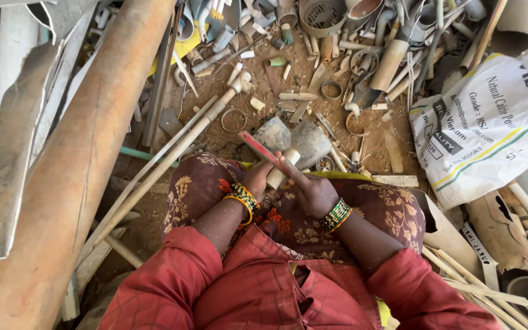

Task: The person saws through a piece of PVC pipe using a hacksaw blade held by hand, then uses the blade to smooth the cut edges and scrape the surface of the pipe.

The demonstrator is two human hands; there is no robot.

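Left hand [258, 178] clamped on short cream plastic pipe piece [282, 168] over lap; right hand [314, 192] gripping flat red-edged blade [264, 151] across it. Slip risk: blade glancing toward left fingers.

On the person's lap, the left hand [256, 178] and right hand [314, 194] meet around a short pale pipe stub [282, 168] crossed by a flat red-edged blade [268, 155], with a long rusty brown pipe [87, 153] to the left, a printed white woven sack [490, 122] to the right, and scattered pale pipe offcuts [331, 55] on the dirt ground [215, 131] ahead.
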